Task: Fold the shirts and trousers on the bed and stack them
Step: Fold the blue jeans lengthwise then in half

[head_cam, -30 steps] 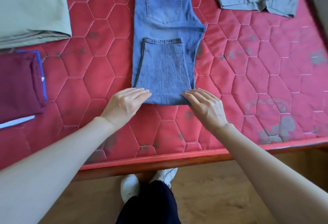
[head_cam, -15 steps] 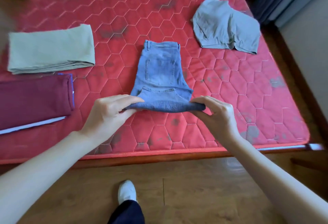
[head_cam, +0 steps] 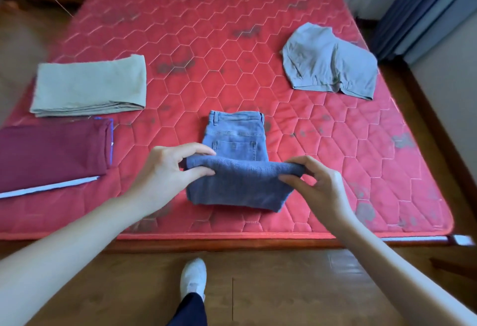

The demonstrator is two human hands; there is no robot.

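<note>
A red quilted mattress (head_cam: 219, 49) carries the blue jeans (head_cam: 236, 170) near its front edge, where the left hand (head_cam: 165, 170) and right hand (head_cam: 318, 186) each pinch a corner of the raised folded layer. Left of the jeans lie folded beige trousers (head_cam: 90, 85) and a maroon garment (head_cam: 51, 152); grey shorts (head_cam: 330, 63) sit behind them to the right

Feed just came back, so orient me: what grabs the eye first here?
Both hands, left hand and right hand, pinch a raised fold of blue jeans near the red mattress front edge. Folded beige and maroon garments lie left; rumpled grey shorts far right.
</note>
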